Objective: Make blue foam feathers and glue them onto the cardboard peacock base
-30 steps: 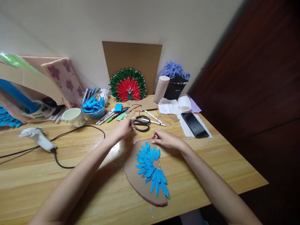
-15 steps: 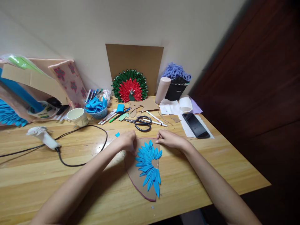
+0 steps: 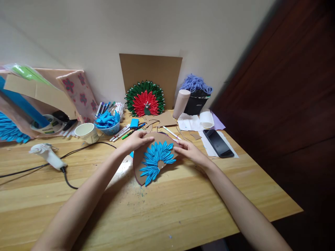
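Observation:
A half-round piece of brown cardboard (image 3: 140,160) is held up off the table, tilted toward me. Pointed blue petals (image 3: 154,157) fan out across it around a small bare patch. My left hand (image 3: 140,139) grips its upper left edge, thumb on the front face. At its right corner my right hand (image 3: 187,150) pinches the board, thumb in front and the other fingers behind. Behind the board, the black-handled scissors are almost wholly hidden. A small blue scrap (image 3: 131,154) shows by the left wrist.
A white glue gun (image 3: 49,156) with a black cord lies left, near a paper cup (image 3: 86,132) and a bowl of blue pieces (image 3: 107,122). Markers (image 3: 121,132) lie behind my left hand. A red and green peacock fan (image 3: 146,99) stands at the back; a phone (image 3: 218,143) lies right.
The cardboard has been lifted from the table, turned clockwise and moved away from me toward the scissors. Both hands have shifted their hold, with thumbs now on its front.

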A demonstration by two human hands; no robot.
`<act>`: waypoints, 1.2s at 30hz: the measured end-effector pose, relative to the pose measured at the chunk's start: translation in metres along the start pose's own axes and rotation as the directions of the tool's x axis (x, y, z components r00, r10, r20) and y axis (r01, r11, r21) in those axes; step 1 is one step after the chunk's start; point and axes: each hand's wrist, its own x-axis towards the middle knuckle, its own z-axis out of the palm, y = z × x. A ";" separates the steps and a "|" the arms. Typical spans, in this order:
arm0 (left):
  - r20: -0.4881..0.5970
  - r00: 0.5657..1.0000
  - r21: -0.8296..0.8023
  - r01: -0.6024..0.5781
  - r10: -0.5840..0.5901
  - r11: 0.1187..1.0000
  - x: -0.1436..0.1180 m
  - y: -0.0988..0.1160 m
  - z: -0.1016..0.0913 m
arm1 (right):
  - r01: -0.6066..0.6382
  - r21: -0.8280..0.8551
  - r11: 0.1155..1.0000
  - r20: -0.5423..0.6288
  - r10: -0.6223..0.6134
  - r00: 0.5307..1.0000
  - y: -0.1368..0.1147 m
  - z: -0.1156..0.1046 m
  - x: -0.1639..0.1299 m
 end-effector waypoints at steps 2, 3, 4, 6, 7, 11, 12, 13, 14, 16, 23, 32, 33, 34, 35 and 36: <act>-0.012 1.000 0.024 -0.025 0.025 0.999 0.000 0.001 0.002 | 0.025 0.051 0.998 0.040 -0.028 0.999 -0.004 0.005 -0.002; -0.005 0.999 0.027 -0.037 0.037 0.999 0.000 0.002 0.003 | 0.019 0.068 0.998 0.044 -0.022 0.999 -0.006 0.007 -0.003; 0.005 0.999 0.026 -0.048 0.048 0.998 -0.001 0.003 0.004 | 0.006 0.078 0.997 0.041 -0.009 0.999 -0.007 0.008 -0.004; 0.012 0.998 0.024 -0.064 0.064 0.998 -0.002 0.005 0.005 | -0.023 0.087 0.996 0.043 0.019 0.999 -0.007 0.009 -0.005; 0.006 0.998 0.027 -0.067 0.067 0.997 -0.003 0.007 0.005 | -0.029 0.087 0.996 0.047 0.025 0.999 -0.007 0.009 -0.006; -0.028 0.998 0.048 -0.061 0.063 0.997 -0.005 0.013 0.006 | 0.004 0.103 0.995 0.056 -0.010 0.998 -0.005 0.009 -0.006; -0.033 0.997 0.046 -0.067 0.068 0.997 -0.006 0.014 0.007 | 0.021 0.110 0.994 0.056 -0.027 0.998 -0.005 0.010 -0.006; -0.037 0.997 0.043 -0.073 0.074 0.996 -0.006 0.016 0.007 | 0.034 0.120 0.992 0.059 -0.041 0.997 -0.004 0.010 -0.006; -0.038 0.996 0.037 -0.073 0.074 0.997 -0.006 0.017 0.008 | 0.041 0.134 0.990 0.063 -0.050 0.997 -0.003 0.010 -0.005; -0.041 0.997 0.011 -0.063 0.064 0.998 -0.006 0.018 0.010 | 0.044 0.168 0.985 0.070 -0.057 0.996 -0.002 0.011 -0.005; -0.068 0.995 0.001 -0.076 0.076 0.997 -0.003 0.011 0.014 | 0.004 0.259 0.966 0.069 -0.022 0.997 0.000 0.011 -0.004; -0.149 0.986 0.066 -0.066 0.075 0.996 -0.005 0.020 0.020 | -0.018 0.220 0.975 0.032 0.011 0.999 0.004 0.011 -0.003; -0.156 0.985 0.075 -0.063 0.074 0.995 -0.006 0.021 0.021 | 0.001 0.215 0.977 0.027 -0.007 1.000 0.003 0.011 -0.003; -0.162 0.984 0.080 -0.061 0.073 0.995 -0.006 0.022 0.021 | 0.020 0.212 0.977 0.021 -0.025 0.999 0.003 0.011 -0.003; -0.167 0.983 0.080 -0.061 0.074 0.995 -0.007 0.022 0.021 | 0.037 0.210 0.977 0.014 -0.041 0.999 0.002 0.011 -0.003; -0.173 0.982 0.078 -0.062 0.075 0.995 -0.007 0.023 0.022 | 0.047 0.210 0.976 0.008 -0.050 0.999 0.001 0.011 -0.003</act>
